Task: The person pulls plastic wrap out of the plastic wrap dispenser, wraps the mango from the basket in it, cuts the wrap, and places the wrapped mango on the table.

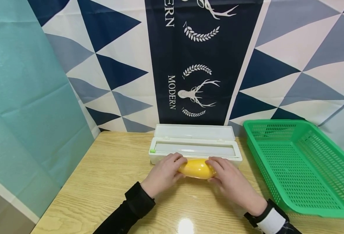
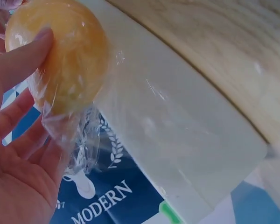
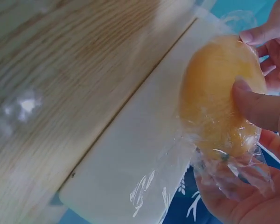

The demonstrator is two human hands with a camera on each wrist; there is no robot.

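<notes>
A yellow mango [image 1: 197, 168], wrapped in clear cling film [image 3: 238, 170], is held level between both hands. It is just in front of a white cling film dispenser [image 1: 193, 132], whose lid stands raised at the back. My left hand [image 1: 163, 174] grips the mango's left end, its thumb pressing the near side in the left wrist view. At the other end my right hand [image 1: 234, 185] holds it the same way, thumb on the near side. Loose, crumpled film hangs past the mango's ends in both wrist views. The mango's far side is hidden in the wrist views.
A green slider [image 1: 152, 151] sits at the dispenser's left end. On the right of the wooden table [image 1: 101, 182] stands a green plastic basket [image 1: 286, 203] with perforated walls. Behind the dispenser hangs a patterned cloth [image 1: 125, 81]; a teal panel [image 1: 28, 97] bounds the left.
</notes>
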